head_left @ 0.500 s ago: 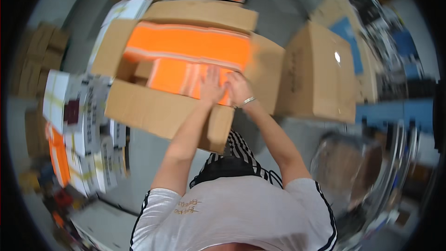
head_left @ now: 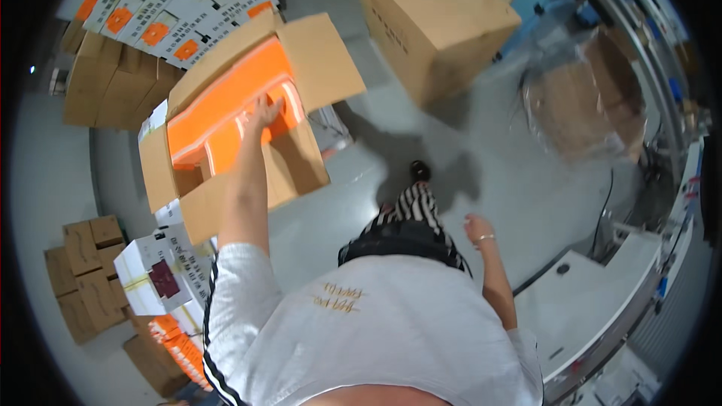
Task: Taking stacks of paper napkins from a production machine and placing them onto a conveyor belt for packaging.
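Note:
An open cardboard box (head_left: 306, 158) stands to the front left with its flaps folded out. Bright orange packs with white edges (head_left: 233, 101) lie inside it in a long row and a shorter one. My left hand (head_left: 263, 114) reaches in and rests on the shorter row, fingers apart, gripping nothing I can see. Down at my right side hangs my right hand (head_left: 477, 227), well away from the box, a bracelet on its wrist. Its fingers look curled in, with nothing visible in them.
A large closed carton (head_left: 436, 22) stands on the floor beyond the box, to its right. White cartons with orange labels (head_left: 180, 7) are stacked at the far left. A plastic-wrapped brown bundle (head_left: 587, 98) lies at right, above a white worktop (head_left: 587, 308).
My view has turned to the right, so the box now sits farther left. My right hand has left the orange packs and dropped to my side; the left still touches them.

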Demonstrator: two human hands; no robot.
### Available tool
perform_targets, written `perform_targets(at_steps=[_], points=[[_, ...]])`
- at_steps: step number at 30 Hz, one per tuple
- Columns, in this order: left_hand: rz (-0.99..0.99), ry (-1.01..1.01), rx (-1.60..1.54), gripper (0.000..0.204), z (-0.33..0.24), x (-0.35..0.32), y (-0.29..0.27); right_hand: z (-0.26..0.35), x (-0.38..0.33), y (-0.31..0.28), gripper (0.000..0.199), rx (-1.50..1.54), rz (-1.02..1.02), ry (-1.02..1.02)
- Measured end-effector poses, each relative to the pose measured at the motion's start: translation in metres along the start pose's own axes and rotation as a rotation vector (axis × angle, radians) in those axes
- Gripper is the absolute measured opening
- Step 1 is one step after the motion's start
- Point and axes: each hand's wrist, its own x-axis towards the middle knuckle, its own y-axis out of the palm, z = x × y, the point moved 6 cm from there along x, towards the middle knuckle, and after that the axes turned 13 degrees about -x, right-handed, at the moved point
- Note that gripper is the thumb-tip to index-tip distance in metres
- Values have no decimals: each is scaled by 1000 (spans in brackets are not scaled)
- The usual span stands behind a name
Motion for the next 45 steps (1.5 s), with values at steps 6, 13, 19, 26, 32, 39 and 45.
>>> perform_targets(at_steps=[6, 13, 19, 26, 32, 39, 45], points=[[36, -124, -121, 69, -142, -84, -23, -113, -95, 191, 25, 1090, 54, 467], [-638, -16, -101, 64, -206, -217, 43, -238, -155, 506, 16, 392, 351, 178], [8, 132, -142, 56, -395, -345, 238, -347, -213, 473, 19, 1656, 506, 929], [645, 218, -560, 32, -480, -350, 375, -416, -180, 234, 28, 1347, -37, 799], [721, -49, -755, 20, -529, -277, 363, -482, -100, 186, 25, 1357, -136, 758], [726, -110, -806, 17, -755, -201, 348, -558, -110, 150, 30, 1177, -107, 708], [517, 892, -266, 37, -1084, -176, 341, -621, -171, 179, 17, 1947, -350, 943]])
